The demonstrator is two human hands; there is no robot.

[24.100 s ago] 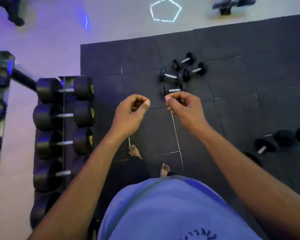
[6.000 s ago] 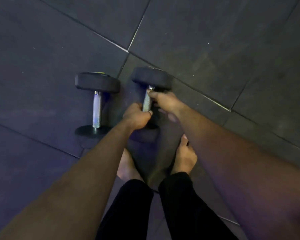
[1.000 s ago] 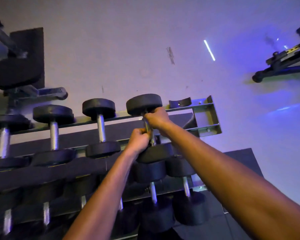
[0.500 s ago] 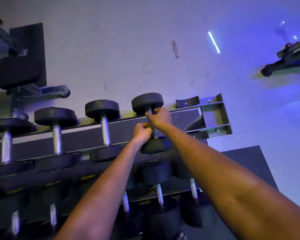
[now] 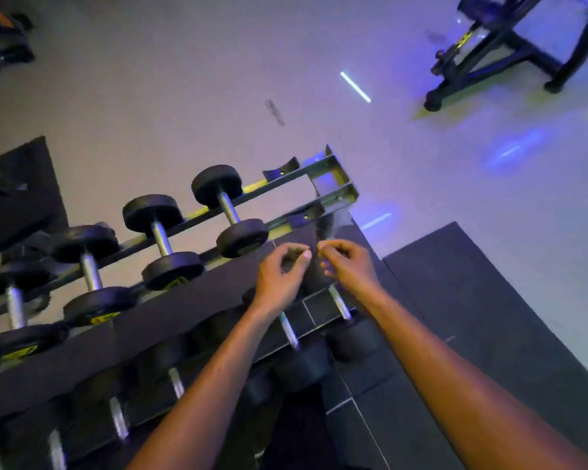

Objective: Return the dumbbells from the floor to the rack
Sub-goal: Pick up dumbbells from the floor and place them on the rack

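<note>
- Just beyond the left hand (image 5: 280, 271), the dumbbell (image 5: 230, 212) carried half a second ago now sits on the rack's top rail (image 5: 286, 179) (last filled cradle).
- Left hand: off the handle, fingers loosely curled, empty.
- Right hand (image 5: 348, 266): likewise withdrawn, empty; one return done, hands free for the next.

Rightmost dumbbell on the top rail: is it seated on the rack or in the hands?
Seated. The rightmost dumbbell lies across the top rails of the rack, and both the left hand and right hand are off it, holding nothing.
</note>
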